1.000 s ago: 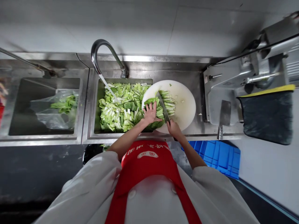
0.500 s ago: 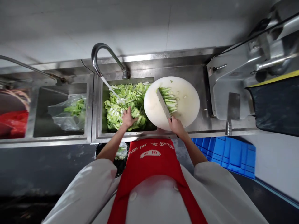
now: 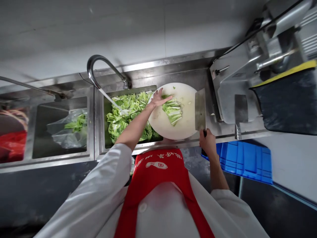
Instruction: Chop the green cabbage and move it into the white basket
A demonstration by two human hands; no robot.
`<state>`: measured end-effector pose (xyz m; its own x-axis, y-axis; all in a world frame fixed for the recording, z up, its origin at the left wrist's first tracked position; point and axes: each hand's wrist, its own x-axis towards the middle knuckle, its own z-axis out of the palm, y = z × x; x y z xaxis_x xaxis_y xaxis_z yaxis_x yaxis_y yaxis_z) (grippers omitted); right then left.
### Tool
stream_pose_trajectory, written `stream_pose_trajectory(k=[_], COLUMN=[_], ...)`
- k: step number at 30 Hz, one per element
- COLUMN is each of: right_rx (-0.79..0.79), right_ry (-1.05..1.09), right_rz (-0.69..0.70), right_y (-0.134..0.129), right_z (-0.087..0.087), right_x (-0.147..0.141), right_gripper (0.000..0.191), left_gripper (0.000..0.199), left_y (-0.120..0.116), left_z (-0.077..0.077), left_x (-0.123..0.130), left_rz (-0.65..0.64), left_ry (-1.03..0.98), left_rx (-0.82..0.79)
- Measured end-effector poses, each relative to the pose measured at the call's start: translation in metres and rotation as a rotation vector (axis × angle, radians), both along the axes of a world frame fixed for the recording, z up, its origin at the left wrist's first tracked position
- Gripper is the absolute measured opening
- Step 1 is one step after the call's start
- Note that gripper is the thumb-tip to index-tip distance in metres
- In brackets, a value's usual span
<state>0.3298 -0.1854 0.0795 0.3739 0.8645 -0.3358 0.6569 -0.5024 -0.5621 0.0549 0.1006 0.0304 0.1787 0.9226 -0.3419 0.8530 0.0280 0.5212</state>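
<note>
A broad grey metal cleaver (image 3: 200, 110) is gripped by the right hand (image 3: 208, 142), presumably to spare the spread-fingered left hand (image 3: 157, 99).

Unreadable white characters (image 3: 170, 154) on the red apron (image 3: 158, 177)

The steel counter (image 3: 183, 75) carries a white cutting board (image 3: 189, 114).

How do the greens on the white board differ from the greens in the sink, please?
The board greens lie in a small, roughly aligned bunch, while the sink greens form a larger, jumbled heap. Water from the tap runs onto the sink greens, but none falls on the board greens. Both show green leaves and pale stalks.
</note>
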Motion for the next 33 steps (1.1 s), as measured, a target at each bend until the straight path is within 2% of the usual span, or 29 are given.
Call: stream_pose_trajectory(k=[2,4,7,9,12,14,18,24,28,33], right_rx=[-0.018,-0.042,-0.093,-0.121,-0.142,-0.16,-0.201,-0.178,-0.194,-0.211], right_ry=[-0.009,-0.008,0.013,0.021,-0.014,-0.077,-0.222,-0.35,-0.357,-0.352], right_rz=[-0.049,-0.087,-0.128,-0.145,-0.112,-0.055,0.041,0.134,0.148,0.15], right_y=[-0.01,-0.021,-0.034,-0.035,-0.025,-0.011,0.026,0.072,0.083,0.081], right_z=[-0.004,-0.01,-0.02,-0.027,-0.03,-0.028,-0.023,-0.027,-0.034,-0.043], right_x=[0.008,0.013,0.016,0.016,0.016,0.017,0.021,0.027,0.028,0.029], right_gripper=[0.04,0.041,0.039,0.037,0.035,0.034,0.036,0.037,0.038,0.039], left_gripper=[0.117,0.122,0.137,0.141,0.129,0.117,0.097,0.086,0.088,0.087], left_y=[0.005,-0.008,-0.053,-0.09,-0.133,-0.147,-0.147,-0.148,-0.155,-0.15], left_z=[0.002,0.0,-0.009,-0.016,-0.023,-0.025,-0.025,-0.024,-0.021,-0.023], left_x=[0.033,0.05,0.056,0.057,0.062,0.068,0.072,0.047,0.038,0.036], left_rz=[-0.063,-0.132,-0.187,-0.167,-0.1,-0.036,0.022,0.041,0.09,0.102], left_ry=[0.02,0.059,0.134,0.198,0.287,0.319,0.338,0.33,0.349,0.362], left_rx=[-0.138,-0.174,-0.092,-0.025,0.072,0.118,0.136,0.146,0.129,0.121])
